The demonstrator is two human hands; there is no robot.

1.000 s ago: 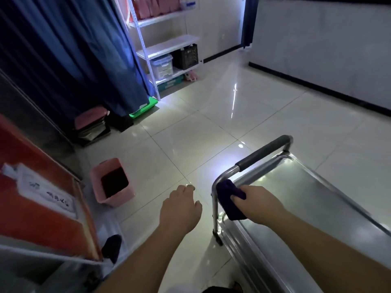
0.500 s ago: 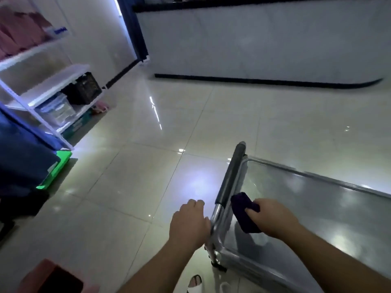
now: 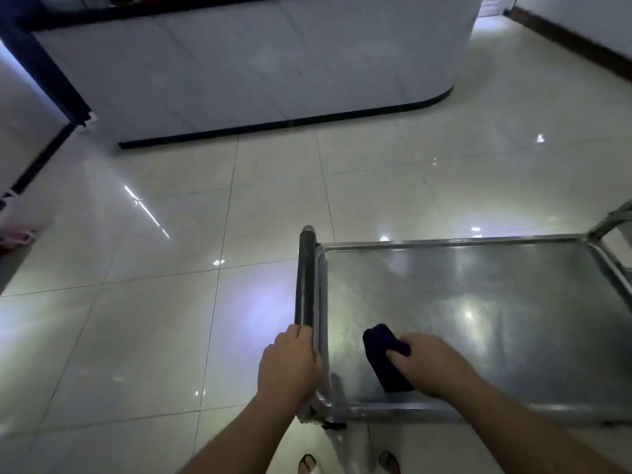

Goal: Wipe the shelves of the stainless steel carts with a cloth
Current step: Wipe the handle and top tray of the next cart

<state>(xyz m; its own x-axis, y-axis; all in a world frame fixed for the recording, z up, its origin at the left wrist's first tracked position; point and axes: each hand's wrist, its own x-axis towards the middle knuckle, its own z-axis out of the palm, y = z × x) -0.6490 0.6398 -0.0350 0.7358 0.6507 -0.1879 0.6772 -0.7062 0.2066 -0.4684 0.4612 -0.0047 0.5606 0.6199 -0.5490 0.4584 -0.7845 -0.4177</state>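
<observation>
Cart, steel: top shelf, near right of the floor. Cloth, dark: on the shelf's near left corner, pressed under the curled fingers of the right hand. Left hand: wrapped round the handle. Counter, white: far side.

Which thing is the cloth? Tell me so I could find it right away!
Look for the shiny metal cart low on the right. On its top shelf, near the corner beside the dark handle, the person's right hand grips the cloth. It is the only dark, soft, purplish lump on all that bright steel.
</observation>
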